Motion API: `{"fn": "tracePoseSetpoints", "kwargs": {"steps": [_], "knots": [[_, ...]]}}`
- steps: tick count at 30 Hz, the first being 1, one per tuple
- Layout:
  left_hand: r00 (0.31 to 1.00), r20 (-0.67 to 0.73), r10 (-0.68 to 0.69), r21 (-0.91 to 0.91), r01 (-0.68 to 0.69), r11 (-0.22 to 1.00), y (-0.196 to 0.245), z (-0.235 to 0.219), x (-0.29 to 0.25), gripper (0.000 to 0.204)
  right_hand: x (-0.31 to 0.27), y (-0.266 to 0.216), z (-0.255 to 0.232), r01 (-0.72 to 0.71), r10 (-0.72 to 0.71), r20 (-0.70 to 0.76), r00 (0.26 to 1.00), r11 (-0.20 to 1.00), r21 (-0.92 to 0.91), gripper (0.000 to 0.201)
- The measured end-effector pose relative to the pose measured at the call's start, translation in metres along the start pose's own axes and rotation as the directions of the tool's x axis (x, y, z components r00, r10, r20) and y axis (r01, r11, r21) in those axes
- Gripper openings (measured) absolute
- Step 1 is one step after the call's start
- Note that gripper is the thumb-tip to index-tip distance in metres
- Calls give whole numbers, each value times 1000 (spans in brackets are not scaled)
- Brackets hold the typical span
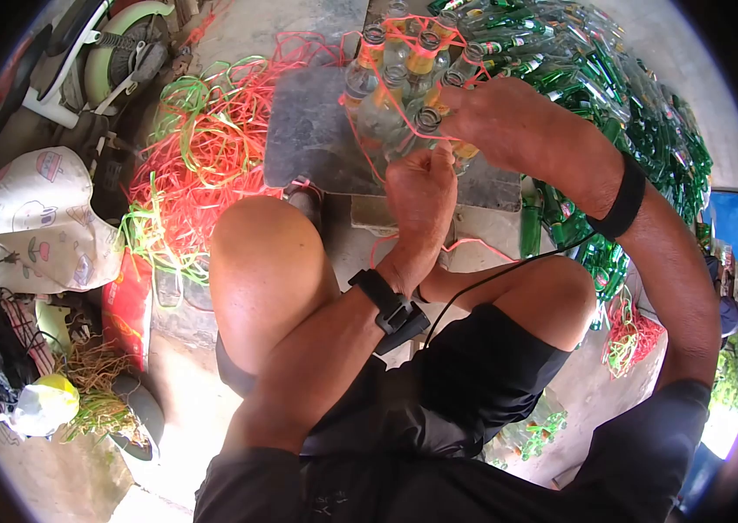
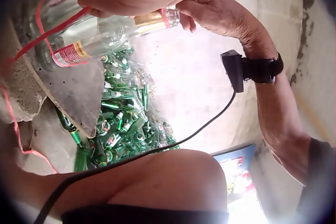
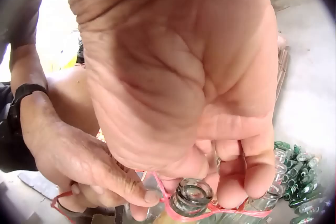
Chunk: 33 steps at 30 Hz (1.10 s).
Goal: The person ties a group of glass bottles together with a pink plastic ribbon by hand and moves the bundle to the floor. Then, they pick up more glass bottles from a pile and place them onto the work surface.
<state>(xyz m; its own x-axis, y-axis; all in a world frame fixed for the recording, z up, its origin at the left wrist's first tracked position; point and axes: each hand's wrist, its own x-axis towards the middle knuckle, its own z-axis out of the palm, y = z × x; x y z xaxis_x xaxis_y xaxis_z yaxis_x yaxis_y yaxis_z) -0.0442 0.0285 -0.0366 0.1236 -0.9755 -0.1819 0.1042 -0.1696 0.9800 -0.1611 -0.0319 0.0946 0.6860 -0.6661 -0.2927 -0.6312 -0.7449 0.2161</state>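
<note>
Clear glass bottles (image 1: pixel 377 118) at 12 o'clock in head view, upright on grey board (image 1: pixel 308 126), contents hard to make out, looped by pink strap (image 2: pixel 51 34) pinched in left hand (image 1: pixel 424 181), right hand (image 1: pixel 508 120) at the necks, can't tell its grip, green bottles (image 1: pixel 635 122) heaped at 2.

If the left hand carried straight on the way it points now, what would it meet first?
Most likely the nearest clear bottle's neck, which stands just ahead of the left hand in the head view, though the exact gap in depth is unclear.
</note>
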Motion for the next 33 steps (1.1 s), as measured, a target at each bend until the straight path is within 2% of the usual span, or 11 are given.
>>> {"fn": "tracePoseSetpoints", "kwargs": {"steps": [2, 5, 9, 12, 14, 21, 24, 26, 30, 32, 33], "knots": [[1000, 2, 20, -10, -20, 1000, -2, -1, 1, 40, -5, -1, -2, 21, -27, -84, 996, 997, -76, 12], [1000, 9, 0, -38, 0, 999, -7, -1, 2, 40, -5, -1, 0, 43, -60, -127, 990, 990, -138, 13], [999, 23, -37, -5, 38, 999, -6, -3, 2, 40, -4, -3, -4, 26, -37, -71, 997, 990, -142, 12], [999, 14, -33, -89, 34, 995, -4, -2, 0, 39, -5, -3, -3, 20, -40, -103, 994, 983, -183, 10], [1000, 5, 5, -22, -5, 1000, 0, -4, -1, 38, -5, 0, -2, 31, -48, -97, 994, 986, -166, 9], [999, 47, -25, 11, 25, 1000, 6, -4, -3, 33, -1, 6, -2, 47, -68, -84, 994, 971, -235, 8], [1000, 21, 1, -40, 0, 999, 5, -1, -2, 34, 3, 10, -6, 51, -64, -42, 997, 961, -272, 7], [998, 69, 2, -77, 4, 997, 5, -1, -1, 36, 5, 12, -8, 69, -85, -40, 996, 951, -302, 6], [999, 45, -24, -89, 28, 996, 4, 2, 0, 38, 4, 15, -12, 93, -123, -94, 988, 956, -277, 5], [997, 69, -25, 0, 25, 1000, 5, 0, 0, 33, 3, 16, -17, 74, -85, -72, 994, 986, -147, 5], [997, 69, -24, -2, 25, 1000, 7, 0, 0, 33, 3, 17, -19, 75, -86, -71, 994, 986, -150, 5]]}}
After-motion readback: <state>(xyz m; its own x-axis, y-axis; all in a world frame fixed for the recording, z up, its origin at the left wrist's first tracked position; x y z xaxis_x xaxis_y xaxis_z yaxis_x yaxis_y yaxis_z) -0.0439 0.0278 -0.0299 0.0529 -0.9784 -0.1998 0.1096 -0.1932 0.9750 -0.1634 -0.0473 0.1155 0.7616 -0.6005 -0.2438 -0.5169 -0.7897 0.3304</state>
